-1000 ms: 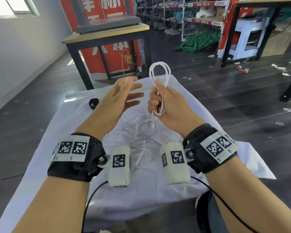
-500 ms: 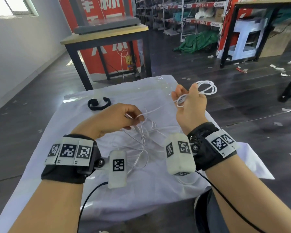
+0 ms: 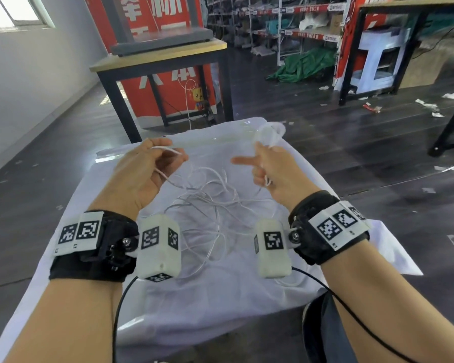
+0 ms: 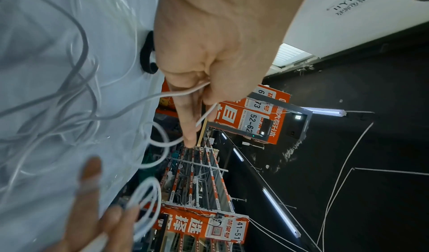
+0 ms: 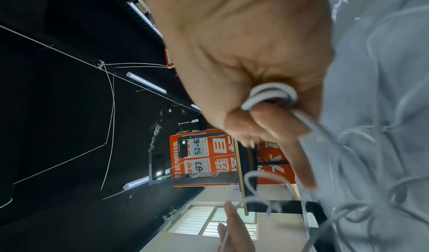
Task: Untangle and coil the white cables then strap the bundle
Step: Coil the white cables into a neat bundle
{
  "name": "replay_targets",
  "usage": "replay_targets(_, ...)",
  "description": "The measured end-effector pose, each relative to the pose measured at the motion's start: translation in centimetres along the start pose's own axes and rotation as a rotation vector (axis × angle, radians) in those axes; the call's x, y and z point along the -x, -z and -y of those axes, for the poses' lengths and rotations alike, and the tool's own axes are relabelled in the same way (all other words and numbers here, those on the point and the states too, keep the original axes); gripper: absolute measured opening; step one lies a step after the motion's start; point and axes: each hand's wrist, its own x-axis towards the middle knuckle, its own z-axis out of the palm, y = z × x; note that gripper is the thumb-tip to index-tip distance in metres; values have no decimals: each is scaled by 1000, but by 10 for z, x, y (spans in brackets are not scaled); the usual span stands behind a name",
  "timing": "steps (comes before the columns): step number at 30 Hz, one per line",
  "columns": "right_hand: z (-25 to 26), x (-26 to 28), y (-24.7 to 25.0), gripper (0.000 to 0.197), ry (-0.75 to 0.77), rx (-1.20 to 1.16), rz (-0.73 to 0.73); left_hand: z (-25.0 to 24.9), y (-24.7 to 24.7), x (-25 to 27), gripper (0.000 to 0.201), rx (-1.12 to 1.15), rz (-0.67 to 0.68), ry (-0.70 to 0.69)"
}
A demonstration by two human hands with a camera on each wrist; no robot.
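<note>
Thin white cables [image 3: 212, 203] lie tangled on the white-clothed table [image 3: 246, 289]. My left hand [image 3: 173, 163] is raised over the left of the tangle. It pinches one strand between thumb and fingers, and the left wrist view [image 4: 204, 90] shows the strand's short end sticking out. My right hand [image 3: 260, 166] grips a small coil of white cable [image 3: 271, 133], which loops above the fist. Its index finger points left. The right wrist view shows the coil [image 5: 271, 90] wrapped round the curled fingers. A black strap [image 4: 146, 54] lies on the cloth behind my left hand, hidden in the head view.
A black-framed table with a wooden top [image 3: 163, 56] stands beyond the far edge, in front of a red banner [image 3: 152, 22]. Storage shelves [image 3: 286, 27] and a green tarp [image 3: 304, 66] are at the back. Dark floor surrounds the cloth on both sides.
My left hand was open beside the coil, dropped to the tangle, and has now risen with a strand pinched. My right hand swung right with the coil and has come back toward the centre.
</note>
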Motion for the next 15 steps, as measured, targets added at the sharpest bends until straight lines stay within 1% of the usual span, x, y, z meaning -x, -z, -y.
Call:
replay_targets(2, -5, 7, -8, 21, -111, 186, 237, 2, -1, 0, 25, 109, 37, -23)
replay_targets(4, -7, 12, -13, 23, -181, 248, 399, 4, 0, -1, 24, 158, 46, -47)
replay_targets(6, -6, 15, -14, 24, -192, 239, 474, 5, 1, -4, 23, 207, 7, -92)
replay_targets(7, -5, 14, -14, 25, -177, 209, 463, 5, 3, -6, 23, 237, -24, -114)
replay_targets(9, -3, 11, -13, 24, -123, 77, 341, 5, 5, -8, 23, 305, -98, -143)
replay_targets(13, -1, 1, -5, 25, 15, -190, -42, 7, 20, -16, 23, 520, -266, -124)
replay_targets(15, 1, -3, 2, 27, 60, -288, -209, 7, 33, -21, 24, 562, -354, -119)
